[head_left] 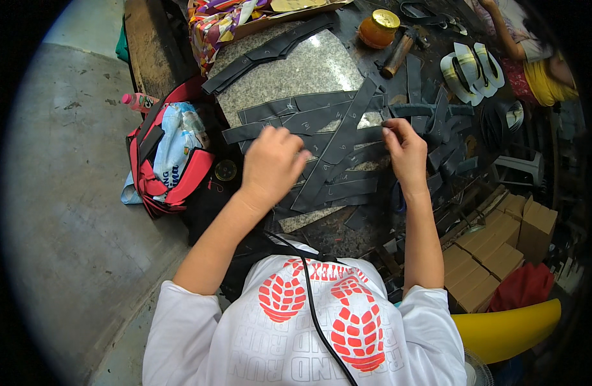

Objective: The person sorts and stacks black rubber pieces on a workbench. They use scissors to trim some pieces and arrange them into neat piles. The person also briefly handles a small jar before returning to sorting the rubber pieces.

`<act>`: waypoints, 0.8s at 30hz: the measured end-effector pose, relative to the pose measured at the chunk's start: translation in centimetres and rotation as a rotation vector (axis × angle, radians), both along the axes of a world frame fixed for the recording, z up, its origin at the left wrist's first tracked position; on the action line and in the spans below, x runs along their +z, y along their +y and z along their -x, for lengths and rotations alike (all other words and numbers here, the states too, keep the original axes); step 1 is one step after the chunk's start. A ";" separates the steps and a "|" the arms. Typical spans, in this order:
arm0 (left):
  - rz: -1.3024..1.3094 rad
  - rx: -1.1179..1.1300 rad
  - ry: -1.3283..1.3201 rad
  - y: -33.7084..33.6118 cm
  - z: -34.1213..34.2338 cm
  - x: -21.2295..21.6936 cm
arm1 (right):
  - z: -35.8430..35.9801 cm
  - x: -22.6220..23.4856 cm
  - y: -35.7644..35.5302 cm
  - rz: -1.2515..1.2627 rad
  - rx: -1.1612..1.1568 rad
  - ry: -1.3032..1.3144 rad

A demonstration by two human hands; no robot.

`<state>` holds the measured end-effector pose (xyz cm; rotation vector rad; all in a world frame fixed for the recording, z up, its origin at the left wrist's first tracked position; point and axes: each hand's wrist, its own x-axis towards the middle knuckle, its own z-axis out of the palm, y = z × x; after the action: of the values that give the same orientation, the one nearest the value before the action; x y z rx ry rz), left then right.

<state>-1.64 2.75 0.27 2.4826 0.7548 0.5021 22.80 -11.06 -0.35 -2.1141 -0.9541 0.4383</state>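
Many dark grey, leather-like strips (337, 151) lie crossed over one another on a speckled stone slab (296, 71), several with small pale marks. My left hand (273, 164) is over the left part of the pile, its fingers curled closed. Whatever it may hold is hidden by the hand. At the pile's right side, my right hand (408, 154) has thumb and fingertips drawn together in a pinch beside the strip ends. Anything between them is too small to make out. A folded bundle of similar strips (267, 55) rests on the slab's far part.
A hammer (399, 55) and an orange jar with a yellow lid (378, 29) stand at the back. Pale sandal-like pieces (473, 72) sit far right, near another person (534, 58). A red bag (170, 154) is left; cardboard boxes (489, 254) are lower right.
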 end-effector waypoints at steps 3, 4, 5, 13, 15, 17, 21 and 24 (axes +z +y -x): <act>0.022 -0.051 0.024 -2.5 -0.8 -0.3 | 1.4 0.2 0.9 -0.109 0.213 -0.172; 0.015 -0.046 0.047 -3.0 -1.0 -0.4 | 1.7 0.4 1.1 -0.035 0.252 -0.232; 0.005 -0.038 0.061 -3.4 -1.3 -0.6 | 1.9 0.5 1.4 -0.031 0.310 -0.317; 0.151 -0.018 -0.038 -4.1 -1.8 -0.9 | 2.5 0.5 2.6 0.038 0.555 -0.590; 0.244 -0.019 -0.042 -4.2 -1.5 -0.3 | 2.0 1.0 2.2 0.020 0.531 -0.570; 0.232 -0.009 -0.085 -3.3 -1.2 0.4 | 1.1 1.8 1.8 0.001 0.501 -0.587; 0.215 -0.056 -0.140 -0.2 -0.3 1.1 | -0.6 2.9 2.0 -0.050 0.499 -0.363; 0.132 -0.091 -0.091 2.3 -0.3 0.5 | -0.8 3.4 2.4 0.082 0.495 -0.126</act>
<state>-1.36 5.08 0.74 2.3435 0.6161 0.5111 23.64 -8.61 3.00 -1.9827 -1.5653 0.6009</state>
